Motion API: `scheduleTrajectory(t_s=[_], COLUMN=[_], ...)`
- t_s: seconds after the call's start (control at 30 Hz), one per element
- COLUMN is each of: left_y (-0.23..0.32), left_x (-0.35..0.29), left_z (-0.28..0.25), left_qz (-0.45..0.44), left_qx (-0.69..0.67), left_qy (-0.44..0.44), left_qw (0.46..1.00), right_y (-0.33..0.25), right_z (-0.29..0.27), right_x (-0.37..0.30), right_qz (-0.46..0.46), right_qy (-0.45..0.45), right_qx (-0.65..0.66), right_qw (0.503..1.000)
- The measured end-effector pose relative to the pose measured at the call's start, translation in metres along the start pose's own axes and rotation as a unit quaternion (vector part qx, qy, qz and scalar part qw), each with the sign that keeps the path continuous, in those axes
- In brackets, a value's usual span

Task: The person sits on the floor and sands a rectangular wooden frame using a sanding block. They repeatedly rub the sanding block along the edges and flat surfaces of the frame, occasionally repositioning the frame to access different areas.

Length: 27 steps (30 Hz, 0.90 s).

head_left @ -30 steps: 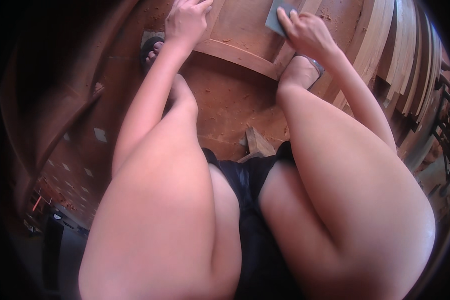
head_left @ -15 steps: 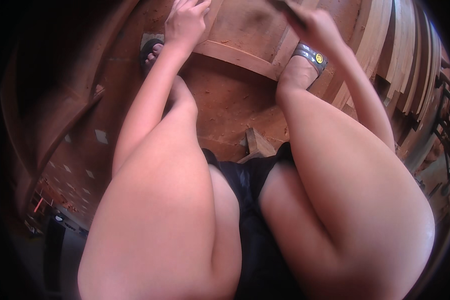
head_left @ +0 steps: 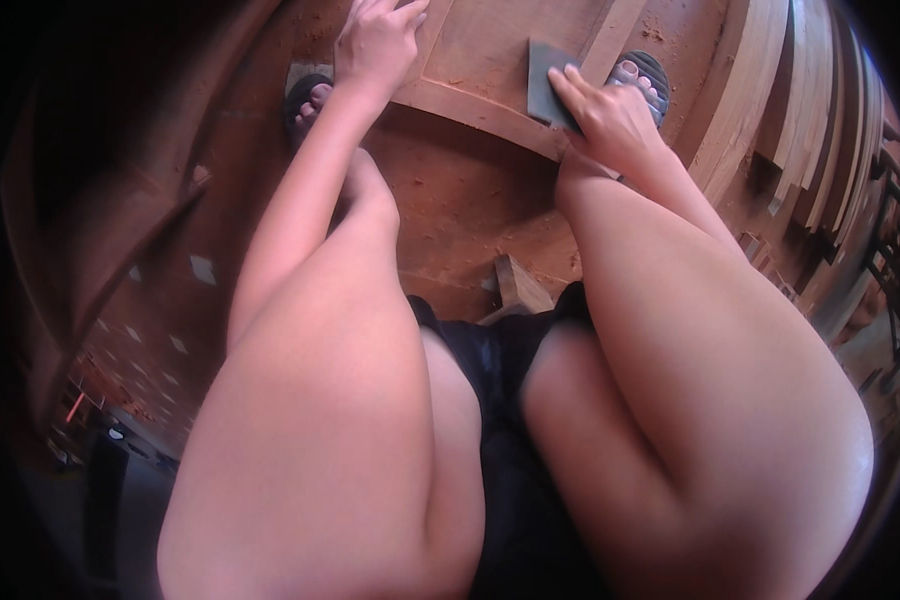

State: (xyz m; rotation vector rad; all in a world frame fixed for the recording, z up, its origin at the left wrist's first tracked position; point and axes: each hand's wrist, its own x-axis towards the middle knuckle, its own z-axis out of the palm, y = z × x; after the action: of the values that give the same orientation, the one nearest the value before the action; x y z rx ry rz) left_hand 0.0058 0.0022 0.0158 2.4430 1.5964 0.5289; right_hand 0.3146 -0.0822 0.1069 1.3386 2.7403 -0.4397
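Observation:
A framed wooden panel [head_left: 480, 122] lies between my feet, with a raised rail along its near edge. My left hand [head_left: 378, 45] is at the panel's left side, fingers stretched and apart; the top edge of the picture cuts some of them off. I see nothing held in it. My right hand [head_left: 615, 122] grips a flat, dark grey-green sheet of sandpaper [head_left: 546, 88] at the panel's near right corner. Its fingers lie over the sheet's right side, and the thumb is hidden. Whether the sheet touches the wood, I cannot tell.
Long wooden boards [head_left: 740, 90] are stacked at the right. A small wood offcut [head_left: 520, 285] lies on the brown floor [head_left: 450, 215] between my legs. Reddish dust and shavings are scattered about. Curved dark wooden parts [head_left: 120, 270] stand at the left. My sandalled feet flank the panel.
My right hand has come down and nearer with the sandpaper, which now shows its flat face instead of its edge. My left hand has hardly moved. My right foot has shifted slightly.

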Motion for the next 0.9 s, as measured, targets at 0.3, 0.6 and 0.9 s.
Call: scheduleTrajectory(t_s=[0.3, 0.6, 0.9], left_y=[-0.005, -0.007, -0.004], left_x=[0.0, -0.003, -0.002], left_z=[0.005, 0.006, 0.007], left_qz=[0.005, 0.009, -0.004], left_qx=[-0.006, -0.012, -0.039], left_qy=[0.004, 0.005, 0.018], left_qw=[1.0, 1.0, 0.999], right_y=[-0.004, 0.035, 0.123], right_z=[-0.005, -0.011, -0.004], right_x=[-0.009, 0.033, 0.029], right_qz=[-0.053, 0.045, 0.259], right_qy=[-0.017, 0.107, -0.033], right_qx=[0.234, 0.27, 0.553], right_qw=[0.971, 0.956, 0.791])
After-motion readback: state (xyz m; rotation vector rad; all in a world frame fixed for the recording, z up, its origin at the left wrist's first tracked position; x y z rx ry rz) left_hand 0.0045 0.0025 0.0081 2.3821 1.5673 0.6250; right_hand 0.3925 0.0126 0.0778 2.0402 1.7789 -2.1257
